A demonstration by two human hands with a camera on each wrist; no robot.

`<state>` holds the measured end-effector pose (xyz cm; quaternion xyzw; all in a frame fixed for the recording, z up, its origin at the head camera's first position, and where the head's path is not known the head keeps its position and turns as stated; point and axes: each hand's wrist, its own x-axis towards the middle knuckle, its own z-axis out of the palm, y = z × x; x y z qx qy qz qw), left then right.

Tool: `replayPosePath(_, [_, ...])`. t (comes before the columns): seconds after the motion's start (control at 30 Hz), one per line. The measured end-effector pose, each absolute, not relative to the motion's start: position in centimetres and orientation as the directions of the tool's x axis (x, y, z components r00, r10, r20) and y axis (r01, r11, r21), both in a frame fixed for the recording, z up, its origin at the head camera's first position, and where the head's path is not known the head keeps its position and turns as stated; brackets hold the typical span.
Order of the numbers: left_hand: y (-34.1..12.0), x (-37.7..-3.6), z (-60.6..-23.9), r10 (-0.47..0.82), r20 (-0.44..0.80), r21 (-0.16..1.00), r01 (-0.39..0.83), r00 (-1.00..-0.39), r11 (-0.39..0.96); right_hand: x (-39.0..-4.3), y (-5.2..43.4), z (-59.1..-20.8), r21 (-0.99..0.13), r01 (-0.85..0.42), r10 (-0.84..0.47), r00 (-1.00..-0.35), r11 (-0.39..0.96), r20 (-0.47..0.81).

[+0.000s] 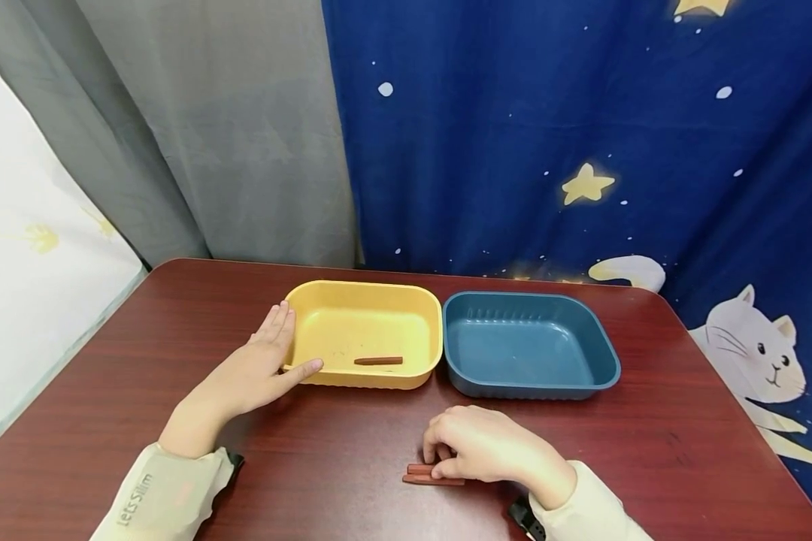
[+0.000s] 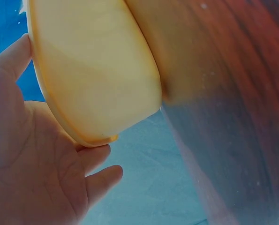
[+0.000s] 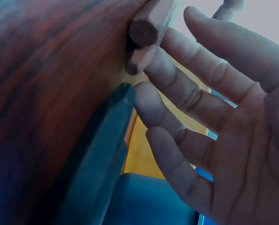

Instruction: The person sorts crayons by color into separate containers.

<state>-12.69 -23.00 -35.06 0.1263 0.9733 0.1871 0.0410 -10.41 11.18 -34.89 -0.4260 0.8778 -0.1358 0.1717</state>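
Note:
My left hand [image 1: 253,372] rests against the left end of a yellow plastic basin [image 1: 365,379], its fingers straight along the outer wall and its thumb over the front rim. One brown crayon [image 1: 379,361] lies inside this basin. On the table before the basins, my right hand [image 1: 480,443] reaches over two brown crayons [image 1: 416,479] lying side by side. In the right wrist view its fingertips touch the brown crayons [image 3: 151,26], while the thumb stands apart from them. A dark teal stick [image 3: 94,154] also lies near those fingers; the head view does not show it.
A blue plastic basin [image 1: 531,391] stands right beside the yellow one, with nothing visible inside. Both are on a reddish-brown wooden table [image 1: 331,466]. Behind the table's far edge hang a grey curtain [image 1: 237,135] and a blue starry curtain [image 1: 480,150].

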Motion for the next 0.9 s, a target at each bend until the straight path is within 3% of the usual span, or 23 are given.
replayPosePath(0.4, [-22.86, -12.66, -34.70, 0.266, -0.036, 0.377, 0.233, -0.963, 0.896, -10.34, 11.01, -34.70, -0.428, -0.647, -0.773, -0.574, 0.630, -0.270])
replayPosePath(0.9, [-23.00, -12.69, -34.99, 0.259, -0.032, 0.365, 0.230, -0.965, 0.902, -10.32, 10.95, -34.66, -0.451, -0.638, -0.776, -0.570, 0.624, -0.269])
